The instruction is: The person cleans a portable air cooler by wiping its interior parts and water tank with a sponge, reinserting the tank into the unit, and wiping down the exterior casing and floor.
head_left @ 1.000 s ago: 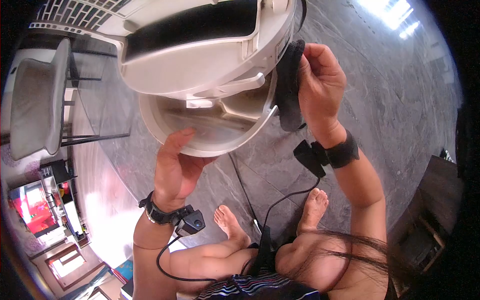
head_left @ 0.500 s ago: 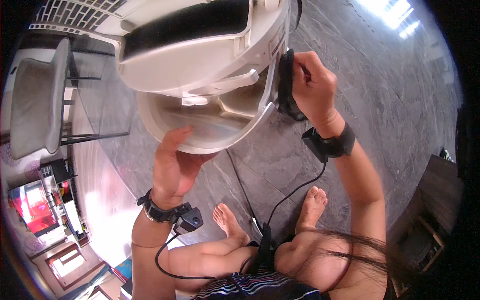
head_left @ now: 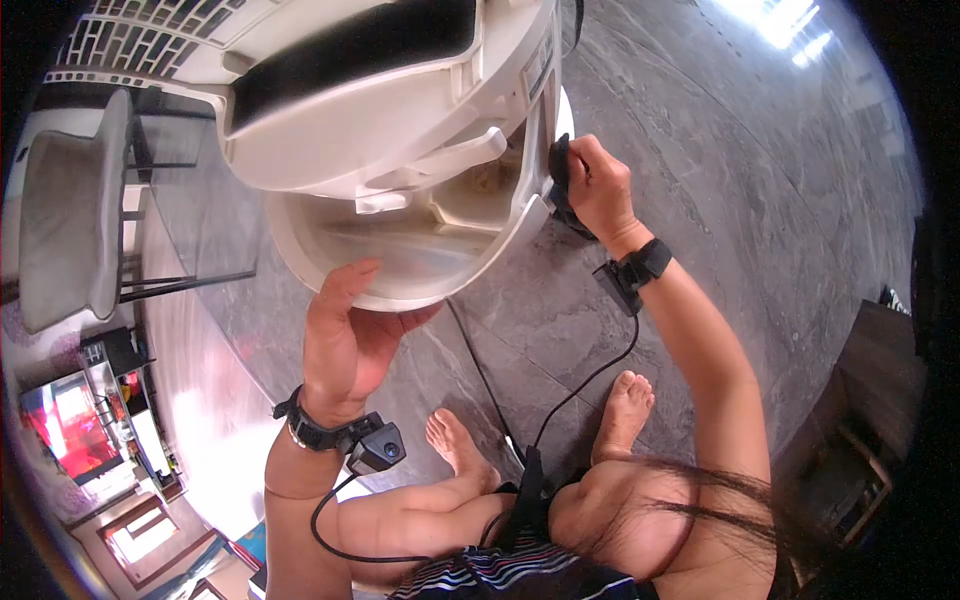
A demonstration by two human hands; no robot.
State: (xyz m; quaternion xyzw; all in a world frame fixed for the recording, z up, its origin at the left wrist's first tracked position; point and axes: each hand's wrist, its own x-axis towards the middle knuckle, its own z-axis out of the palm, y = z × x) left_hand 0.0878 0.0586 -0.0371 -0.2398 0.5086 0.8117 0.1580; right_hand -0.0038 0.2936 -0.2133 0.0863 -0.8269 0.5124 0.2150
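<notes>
In front of me is a large white plastic appliance [head_left: 370,130] with a dark recessed panel on top; I cannot tell its exact kind. Below its latch-like lever [head_left: 440,165], a rounded tub [head_left: 300,245] with a pale, dirty-looking inside sticks out toward me. My left hand [head_left: 350,330] grips the tub's near rim, thumb over the edge and fingers underneath. At the appliance's right side, my right hand [head_left: 600,190] is closed on a black cloth [head_left: 563,180] and holds it against the outer wall. Part of the cloth is hidden behind the fingers.
A grey chair [head_left: 70,230] with thin dark legs stands at the left on the grey tiled floor [head_left: 740,200]. Cables run from devices strapped to both wrists. My bare feet [head_left: 620,415] are below, and a dark wooden piece of furniture [head_left: 850,420] is at the right.
My right hand has shifted left and slightly down with the black cloth along the appliance's side. The appliance appears slightly further left and tilted; my left hand keeps its grip on the rim.
</notes>
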